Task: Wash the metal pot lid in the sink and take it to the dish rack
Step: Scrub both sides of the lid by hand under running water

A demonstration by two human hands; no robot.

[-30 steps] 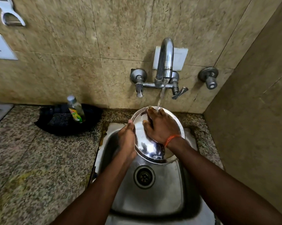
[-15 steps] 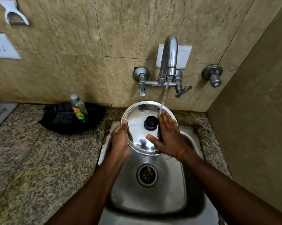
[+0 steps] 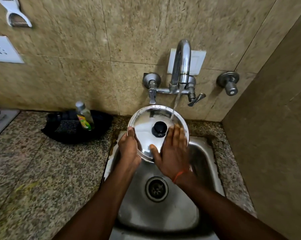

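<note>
View from above a steel sink (image 3: 203, 161) set into a speckled granite worktop (image 3: 33, 170). A person holds a round metal pot lid (image 3: 146, 122) tilted over the back half of the sink, its shiny top side with a black knob (image 3: 159, 128) facing the camera. The left hand (image 3: 129, 148) grips the lid's left rim, fingers wrapped behind the edge. The right hand (image 3: 172, 153) lies flat and open against the lid's face, just right of the knob, fingers straight and thumb spread; it is slightly blurred. An orange thread (image 3: 178, 175) circles the right wrist. On the wall behind the sink a chrome tap (image 3: 181, 66) runs, and its thin stream of water (image 3: 175, 104) lands on the lid's upper right part, near the right fingertips. The round drain (image 3: 156, 188) shows in the sink floor below the hands. Left of the sink, at the back of the worktop, a black dish (image 3: 59, 134) holds a small bottle (image 3: 84, 116) of yellow-green liquid and a dark scrub pad (image 3: 66, 126). A wall valve (image 3: 229, 84) sits above and right of the sink
</note>
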